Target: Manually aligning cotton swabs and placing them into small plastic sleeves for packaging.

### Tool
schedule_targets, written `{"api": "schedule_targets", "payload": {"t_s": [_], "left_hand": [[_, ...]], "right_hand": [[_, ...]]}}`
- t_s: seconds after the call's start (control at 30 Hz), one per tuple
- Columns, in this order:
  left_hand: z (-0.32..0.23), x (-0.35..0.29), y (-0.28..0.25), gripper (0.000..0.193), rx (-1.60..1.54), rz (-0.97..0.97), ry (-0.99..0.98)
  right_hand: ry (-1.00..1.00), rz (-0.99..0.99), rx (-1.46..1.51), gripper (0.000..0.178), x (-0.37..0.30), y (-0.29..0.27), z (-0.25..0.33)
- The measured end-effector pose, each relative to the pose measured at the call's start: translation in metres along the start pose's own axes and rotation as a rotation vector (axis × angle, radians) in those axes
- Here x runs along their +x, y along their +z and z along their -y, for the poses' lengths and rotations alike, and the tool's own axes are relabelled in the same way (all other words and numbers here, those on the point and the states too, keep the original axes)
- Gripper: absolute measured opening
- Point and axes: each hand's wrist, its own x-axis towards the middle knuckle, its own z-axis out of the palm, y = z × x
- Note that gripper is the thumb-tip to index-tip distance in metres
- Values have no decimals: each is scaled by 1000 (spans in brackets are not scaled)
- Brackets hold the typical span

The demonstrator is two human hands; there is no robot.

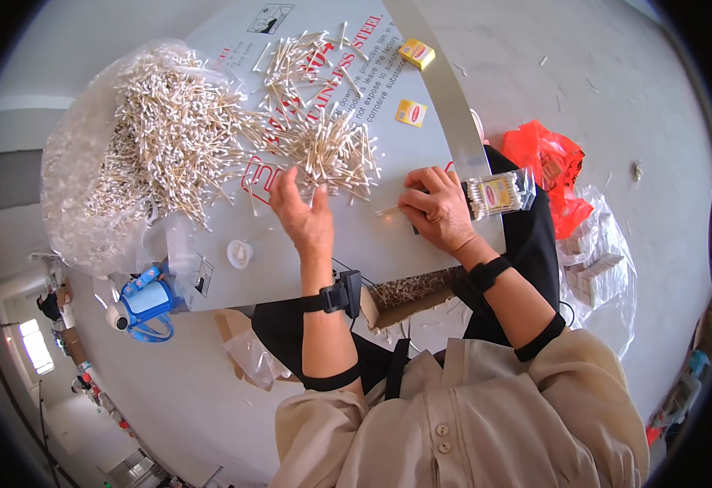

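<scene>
My left hand (301, 218) is open, its thumb and fingers apart, just in front of a loose pile of cotton swabs (331, 154) on the table. My right hand (437, 210) is closed low over the tabletop, with the white tip of a cotton swab (388, 212) sticking out to the left of its fingers. How many swabs it grips is hidden. Right beside that hand lies a clear packet of cotton swabs (498, 193) with a yellow label, at the table's right edge. More swabs (295, 69) are scattered farther back.
A big clear bag (79, 171) spills a heap of swabs on the left. Yellow label cards (411, 113) lie at the back right. Near the front left are a small round white container (240, 254) and a blue bottle (146, 302). An open cardboard box (409, 305) sits below the table's front edge.
</scene>
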Motion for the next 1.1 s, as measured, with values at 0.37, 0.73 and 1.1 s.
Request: {"api": "schedule_targets", "payload": {"t_s": [0.37,0.73,1.1], "left_hand": [[-27,-15,2,39,189,213,122],[-42,-45,0,31,209,194,251],[-25,-31,3,30,224,160,228]], "right_hand": [[-90,68,16,5,-5,1,0],[-60,25,17,6,-23,4,8],[-75,39,29,5,-33,1,11]]}}
